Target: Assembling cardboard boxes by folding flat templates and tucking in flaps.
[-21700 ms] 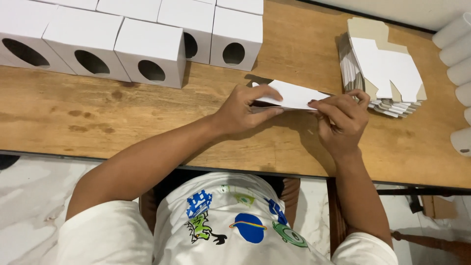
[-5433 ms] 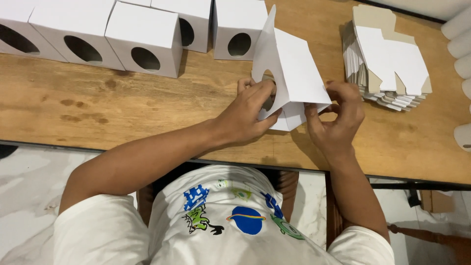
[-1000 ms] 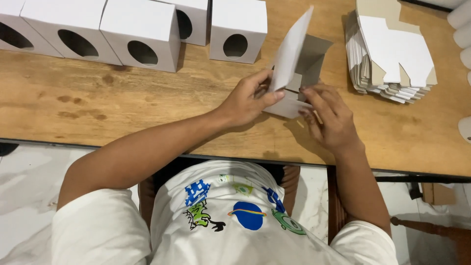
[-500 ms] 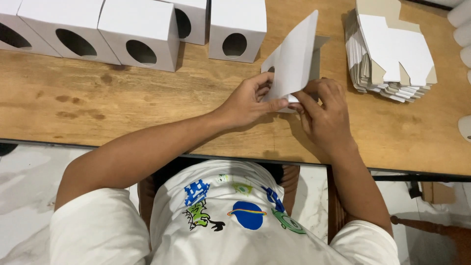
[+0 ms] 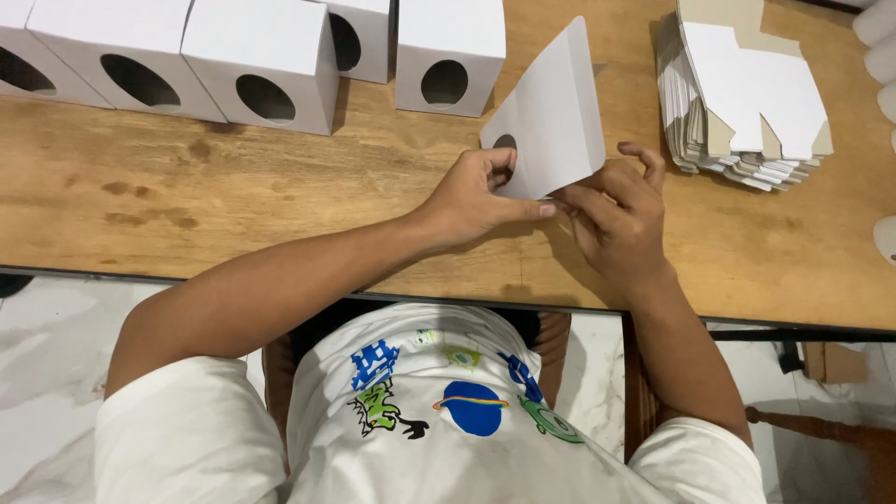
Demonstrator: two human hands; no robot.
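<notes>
I hold a white cardboard box [image 5: 553, 117] with a round hole in one face, tilted up on its corner above the wooden table [image 5: 233, 205]. My left hand [image 5: 476, 196] grips its lower left edge with the thumb along the bottom. My right hand [image 5: 616, 219] pinches its lower right corner, fingers bent against the card.
Several folded white boxes [image 5: 261, 61] with round holes stand in a row along the table's far side. A stack of flat, unfolded box blanks [image 5: 747, 103] lies at the far right. White rounded objects [image 5: 877, 47] sit at the right edge.
The box has gone from a flat blank through a half-open shape to a closed, tilted box. Both hands have shifted to its lower edge.
</notes>
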